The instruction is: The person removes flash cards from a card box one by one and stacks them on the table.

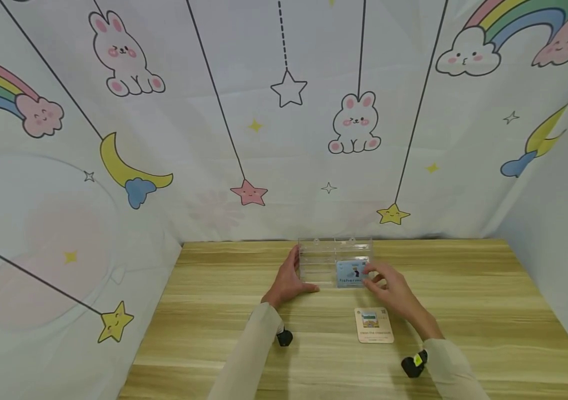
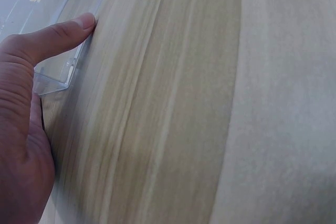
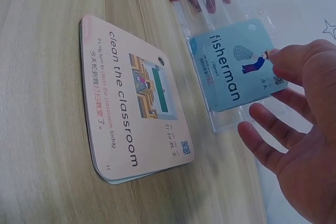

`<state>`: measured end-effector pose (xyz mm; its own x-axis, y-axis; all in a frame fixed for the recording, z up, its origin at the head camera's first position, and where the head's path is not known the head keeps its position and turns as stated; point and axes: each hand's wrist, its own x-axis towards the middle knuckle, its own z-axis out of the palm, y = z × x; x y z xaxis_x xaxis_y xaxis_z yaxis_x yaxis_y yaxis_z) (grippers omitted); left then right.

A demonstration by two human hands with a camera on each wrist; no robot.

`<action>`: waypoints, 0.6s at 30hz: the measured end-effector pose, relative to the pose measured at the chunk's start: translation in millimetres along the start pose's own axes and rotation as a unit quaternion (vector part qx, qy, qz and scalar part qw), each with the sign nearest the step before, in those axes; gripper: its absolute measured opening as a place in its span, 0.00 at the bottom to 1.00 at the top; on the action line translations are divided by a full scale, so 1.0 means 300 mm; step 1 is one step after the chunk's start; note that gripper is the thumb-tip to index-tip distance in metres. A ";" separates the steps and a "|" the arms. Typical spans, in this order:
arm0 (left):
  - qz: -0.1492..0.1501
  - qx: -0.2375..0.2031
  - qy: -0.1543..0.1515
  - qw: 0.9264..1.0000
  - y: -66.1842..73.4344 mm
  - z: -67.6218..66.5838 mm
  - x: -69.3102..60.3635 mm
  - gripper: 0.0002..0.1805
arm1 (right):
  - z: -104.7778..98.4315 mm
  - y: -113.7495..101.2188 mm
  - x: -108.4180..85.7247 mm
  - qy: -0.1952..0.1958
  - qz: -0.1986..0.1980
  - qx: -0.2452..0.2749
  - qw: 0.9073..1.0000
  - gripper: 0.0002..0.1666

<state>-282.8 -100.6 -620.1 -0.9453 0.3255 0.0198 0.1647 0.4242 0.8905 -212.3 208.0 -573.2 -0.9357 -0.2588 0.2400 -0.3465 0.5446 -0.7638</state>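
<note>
- Left hand: thumb and fingers grip left end of clear plastic compartmented rack.
- Right hand: thumb and forefinger pinch light-blue rounded "fisherman" card at rack's lower right; other fingers spread.
- Pale-pink rounded card stack lies nearer; wood-grain tabletop extends both sides.
- Right forefinger's tip hidden; card's seating unclear.

Blue card, clear rack's front right corner: "fisherman". Pale card: "clean the classroom" (Chinese too), "11" lower right corner.
</note>
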 end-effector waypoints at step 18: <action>-0.005 0.006 0.000 1.000 0.002 0.003 -0.002 0.73 | -0.003 -0.023 0.033 0.007 -0.002 -0.029 1.000 0.14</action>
<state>-281.8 -99.8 -620.1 -0.9473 0.3203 0.0103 0.1578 0.4384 0.8848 -219.2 202.4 -565.1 -0.9353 -0.2493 0.2512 -0.3524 0.5888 -0.7274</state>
